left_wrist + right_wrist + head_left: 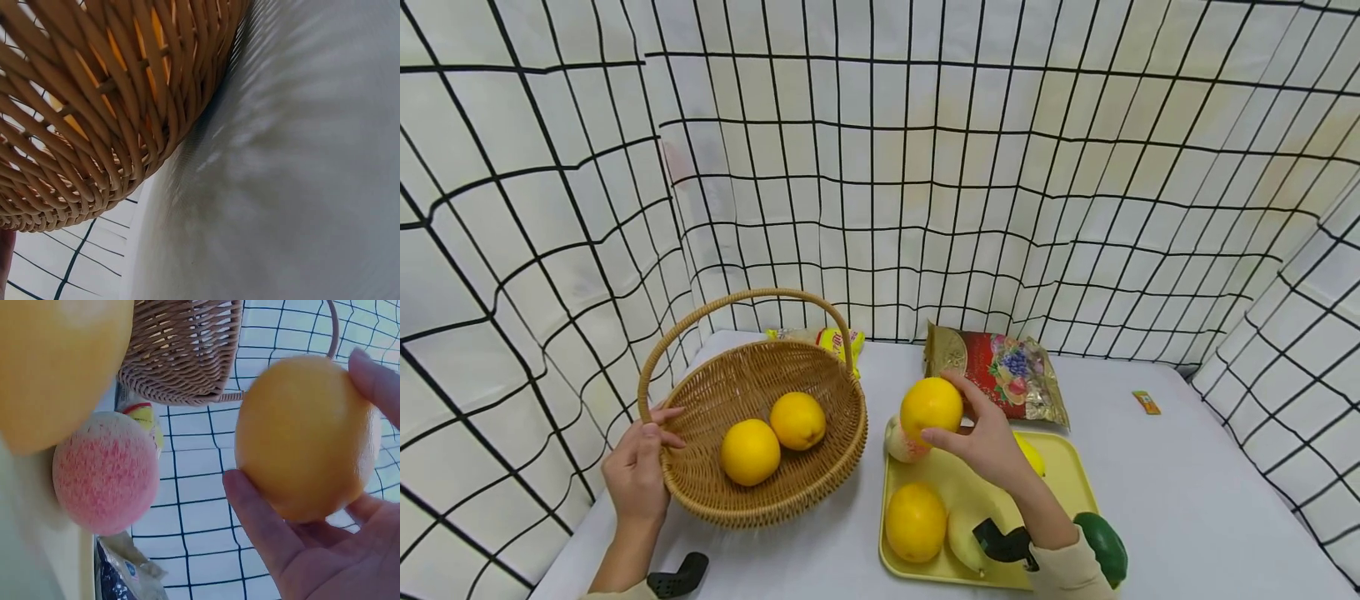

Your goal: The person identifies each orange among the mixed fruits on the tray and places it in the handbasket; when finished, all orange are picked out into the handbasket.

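My left hand grips the left rim of a brown wicker basket, which is tipped so its inside faces me. Two oranges lie together in it. The left wrist view shows the woven underside close above the white tabletop. Over the back of a yellow tray, my right hand holds another orange between thumb and fingers. On the tray sit one more orange, a pink-speckled peach and a pale banana-like fruit, partly covered by my right wrist.
A red and gold fruit-print bag lies behind the tray, and a yellow packet behind the basket. A green fruit or vegetable is at the tray's right corner. One small orange packet lies far right. Black-gridded white walls surround the table.
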### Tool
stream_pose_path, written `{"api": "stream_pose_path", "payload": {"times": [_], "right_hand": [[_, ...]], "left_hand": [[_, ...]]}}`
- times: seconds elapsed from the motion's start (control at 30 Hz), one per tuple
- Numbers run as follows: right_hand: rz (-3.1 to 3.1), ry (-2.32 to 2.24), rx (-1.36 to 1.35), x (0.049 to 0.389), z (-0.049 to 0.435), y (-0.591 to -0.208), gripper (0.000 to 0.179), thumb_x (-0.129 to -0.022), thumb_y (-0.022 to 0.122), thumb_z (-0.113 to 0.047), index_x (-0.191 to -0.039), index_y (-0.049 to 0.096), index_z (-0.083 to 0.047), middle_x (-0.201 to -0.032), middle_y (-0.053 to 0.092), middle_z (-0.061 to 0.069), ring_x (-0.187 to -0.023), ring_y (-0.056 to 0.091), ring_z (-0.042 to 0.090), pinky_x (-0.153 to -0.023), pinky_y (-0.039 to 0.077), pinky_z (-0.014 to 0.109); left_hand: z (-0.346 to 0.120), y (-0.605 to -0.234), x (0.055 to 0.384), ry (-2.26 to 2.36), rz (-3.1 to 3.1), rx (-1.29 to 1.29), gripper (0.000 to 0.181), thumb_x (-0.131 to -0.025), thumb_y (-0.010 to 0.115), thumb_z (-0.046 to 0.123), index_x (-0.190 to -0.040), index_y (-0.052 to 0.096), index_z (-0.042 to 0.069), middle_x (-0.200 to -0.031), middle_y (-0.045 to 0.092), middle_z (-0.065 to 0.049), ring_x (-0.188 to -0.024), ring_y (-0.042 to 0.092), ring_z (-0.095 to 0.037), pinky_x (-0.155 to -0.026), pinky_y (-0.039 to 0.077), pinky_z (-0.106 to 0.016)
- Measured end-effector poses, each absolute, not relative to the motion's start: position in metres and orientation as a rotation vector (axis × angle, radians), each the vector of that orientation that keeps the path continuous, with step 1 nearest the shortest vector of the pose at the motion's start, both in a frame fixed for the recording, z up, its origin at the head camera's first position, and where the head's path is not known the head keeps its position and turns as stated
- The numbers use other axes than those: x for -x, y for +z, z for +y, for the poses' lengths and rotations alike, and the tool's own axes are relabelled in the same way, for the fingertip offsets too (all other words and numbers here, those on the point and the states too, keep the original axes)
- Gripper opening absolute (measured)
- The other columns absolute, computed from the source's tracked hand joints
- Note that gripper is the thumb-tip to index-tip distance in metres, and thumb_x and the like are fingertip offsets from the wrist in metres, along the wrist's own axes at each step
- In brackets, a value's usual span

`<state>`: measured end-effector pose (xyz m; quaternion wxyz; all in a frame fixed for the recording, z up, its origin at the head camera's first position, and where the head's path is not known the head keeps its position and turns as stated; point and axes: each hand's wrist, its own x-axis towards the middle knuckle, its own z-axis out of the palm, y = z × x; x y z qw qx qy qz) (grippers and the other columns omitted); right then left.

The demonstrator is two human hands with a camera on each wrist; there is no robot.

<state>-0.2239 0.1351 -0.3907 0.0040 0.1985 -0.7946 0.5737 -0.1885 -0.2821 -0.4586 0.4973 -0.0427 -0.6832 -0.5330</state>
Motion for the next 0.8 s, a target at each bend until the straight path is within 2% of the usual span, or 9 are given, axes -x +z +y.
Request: {"api": "stream_pose_path", "payload": {"times": [0.13,0.37,0.63,0.8], "right_hand": [[-2.504,1.872,-0.722,0.217,0.118,-0.386,0.076,-0.080,0.082,-0.024,-0.144,0.042,-0.032,-0.137,0.051,0.000,-0.114,0.058,0.024,-0.085,0.056,0.030],[-2.499,1.919,-0.829,0.210,0.083,-0.374,0.078,-0.077,0.084,-0.027,-0.143,0.043,-0.034,-0.134,0.052,0.001,-0.105,0.062,0.024,-0.081,0.057,0.033],[-2.503,1.696,-0.926,0.208,0.052,-0.372,0.076,-0.077,0.082,-0.035,-0.143,0.044,-0.032,-0.133,0.054,-0.013,-0.110,0.056,0.011,-0.093,0.049,0.037],[-2.508,1.656,-0.915,0.207,0.038,-0.374,0.078,-0.075,0.083,-0.040,-0.143,0.045,-0.032,-0.132,0.056,-0.015,-0.114,0.056,0.011,-0.093,0.049,0.038]], "left_hand": [[-0.283,-0.460,0.189,-1.278,-1.656,0.099,0.044,-0.097,0.045,0.001,-0.056,0.061,-0.004,-0.095,0.072,-0.006,-0.114,0.062,-0.017,-0.101,0.042,-0.020],[-0.286,-0.462,0.191,-1.268,-1.641,0.115,0.044,-0.096,0.044,0.000,-0.056,0.060,-0.005,-0.093,0.071,-0.005,-0.112,0.062,-0.016,-0.099,0.042,-0.019],[-0.284,-0.460,0.190,-1.269,-1.646,0.115,0.044,-0.096,0.045,0.001,-0.056,0.061,-0.004,-0.093,0.072,-0.004,-0.114,0.062,-0.016,-0.102,0.041,-0.020],[-0.283,-0.461,0.191,-1.272,-1.634,0.136,0.044,-0.096,0.045,0.001,-0.056,0.061,-0.004,-0.094,0.072,-0.003,-0.114,0.062,-0.016,-0.101,0.041,-0.020]]}}
